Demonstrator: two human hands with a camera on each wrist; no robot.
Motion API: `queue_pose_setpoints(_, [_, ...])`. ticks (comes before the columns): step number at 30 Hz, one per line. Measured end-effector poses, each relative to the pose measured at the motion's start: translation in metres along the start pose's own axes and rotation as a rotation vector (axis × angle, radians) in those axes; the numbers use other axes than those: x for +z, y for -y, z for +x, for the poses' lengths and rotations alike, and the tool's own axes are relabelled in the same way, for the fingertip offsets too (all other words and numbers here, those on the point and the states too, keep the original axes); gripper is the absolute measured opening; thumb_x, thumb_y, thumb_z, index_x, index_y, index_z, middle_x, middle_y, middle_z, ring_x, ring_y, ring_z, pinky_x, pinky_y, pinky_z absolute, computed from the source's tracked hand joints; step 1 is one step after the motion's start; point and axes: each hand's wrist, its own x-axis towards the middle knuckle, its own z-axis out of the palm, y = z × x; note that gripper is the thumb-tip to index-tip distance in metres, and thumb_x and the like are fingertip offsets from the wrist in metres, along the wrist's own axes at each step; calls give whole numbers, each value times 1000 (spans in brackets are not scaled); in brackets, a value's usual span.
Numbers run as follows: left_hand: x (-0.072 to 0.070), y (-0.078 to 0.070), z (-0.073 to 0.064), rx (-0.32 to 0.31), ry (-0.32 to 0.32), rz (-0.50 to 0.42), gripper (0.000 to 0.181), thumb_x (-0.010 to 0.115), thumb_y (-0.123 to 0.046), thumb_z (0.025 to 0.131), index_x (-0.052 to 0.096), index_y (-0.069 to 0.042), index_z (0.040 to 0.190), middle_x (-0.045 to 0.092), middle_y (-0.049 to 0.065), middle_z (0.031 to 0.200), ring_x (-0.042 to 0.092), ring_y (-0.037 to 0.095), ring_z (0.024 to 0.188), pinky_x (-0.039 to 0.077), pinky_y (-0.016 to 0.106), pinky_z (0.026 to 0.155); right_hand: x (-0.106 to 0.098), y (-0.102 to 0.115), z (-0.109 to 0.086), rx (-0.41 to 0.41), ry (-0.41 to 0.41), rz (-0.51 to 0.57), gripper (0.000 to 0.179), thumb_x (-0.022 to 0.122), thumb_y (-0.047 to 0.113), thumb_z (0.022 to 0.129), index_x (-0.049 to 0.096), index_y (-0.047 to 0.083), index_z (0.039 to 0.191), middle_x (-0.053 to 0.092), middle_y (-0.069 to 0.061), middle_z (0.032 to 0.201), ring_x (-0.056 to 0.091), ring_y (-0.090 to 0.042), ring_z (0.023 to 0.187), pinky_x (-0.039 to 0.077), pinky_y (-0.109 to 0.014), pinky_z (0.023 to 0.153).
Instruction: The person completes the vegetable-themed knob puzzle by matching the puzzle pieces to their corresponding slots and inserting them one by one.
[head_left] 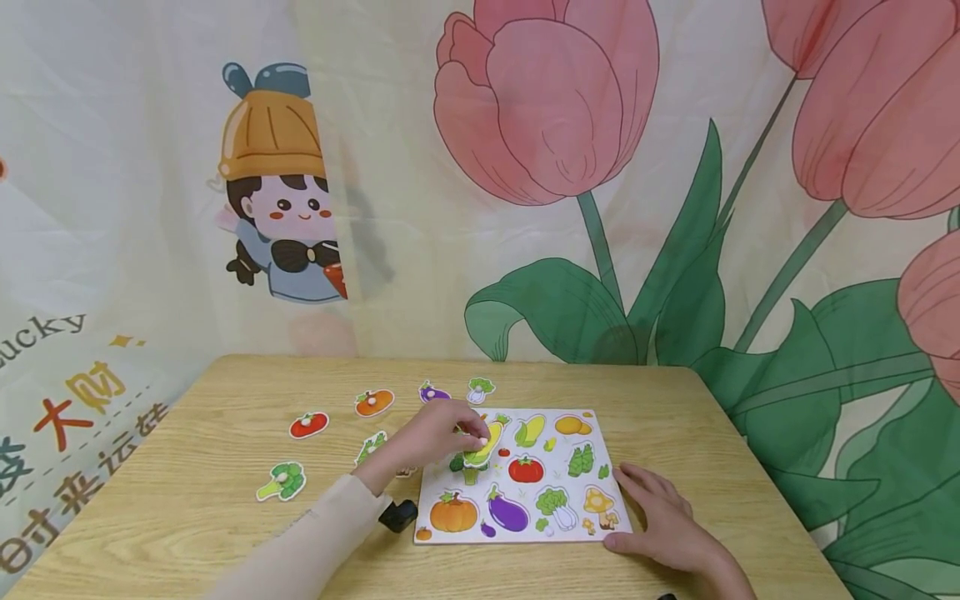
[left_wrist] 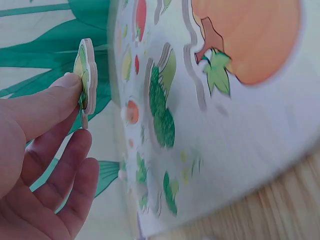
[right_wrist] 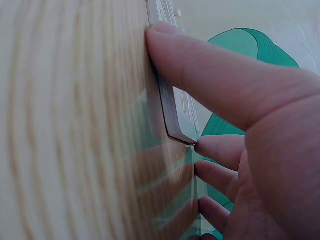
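My left hand pinches a corn puzzle piece between thumb and fingers, over the left part of the puzzle board. In the left wrist view the corn piece stands edge-on, apart from the board. It overlaps the printed broccoli in the head view. At the board's near right corner rests my right hand, its thumb against the near edge and its fingers along the right side. Printed vegetables cover the board, among them a tomato and an eggplant.
Loose knobbed pieces lie left of and behind the board: broccoli, tomato, pumpkin, eggplant and bok choy. My left arm partly hides a green piece. A printed curtain hangs behind the wooden table.
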Motion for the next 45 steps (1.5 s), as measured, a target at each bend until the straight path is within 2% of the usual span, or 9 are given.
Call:
queue_pose_setpoints(6, [15,1,21,-44,22,-25,7,80,-14,96,80,-21,99,72,-15,92,63,9,88,55,31,84,-1,0,0,4,8,2,108,88,60,79,42,10,163,33,-17,169,23,-53,153,22,-81,112])
queue_pose_setpoints(12, [25,-1,43,-30,33,10,5,78,-16,98,80,-20,97,71,-13,90,60,12,86,53,33,84,-2,-2,-1,2,8,-2,107,87,61,80,42,11,163,33,-17,169,23,-53,153,22,-81,112])
queue_pose_setpoints(18, [33,-2,57,-43,34,46,5,78,-16,98,80,-20,96,69,-12,88,58,12,86,50,32,84,0,-1,0,-15,6,-4,107,87,61,80,42,11,163,33,-17,169,23,-52,153,22,-80,112])
queue_pose_setpoints(27, [40,-6,68,-61,25,36,5,78,-15,98,81,-18,98,72,-12,89,60,13,88,51,32,88,-2,0,0,-26,6,4,107,87,60,80,42,9,163,33,-18,169,22,-53,153,21,-80,112])
queue_pose_setpoints(34, [47,-8,75,-25,28,40,5,77,-12,99,81,-15,98,72,-10,90,59,13,86,50,35,90,0,-3,-2,-7,10,-1,107,87,60,80,42,9,163,33,-17,169,22,-52,153,23,-80,112])
queue_pose_setpoints(40, [49,-8,76,-74,13,40,5,77,-13,99,81,-16,99,70,-10,90,59,14,89,49,35,92,0,-1,-1,-15,12,5,107,87,61,80,42,10,163,32,-17,169,21,-53,154,21,-80,113])
queue_pose_setpoints(45, [49,-8,77,-81,7,45,4,78,-14,98,81,-16,98,69,-9,90,59,14,89,50,36,92,-1,0,-1,-11,12,8,107,88,60,80,42,10,163,32,-16,170,21,-53,154,20,-80,113])
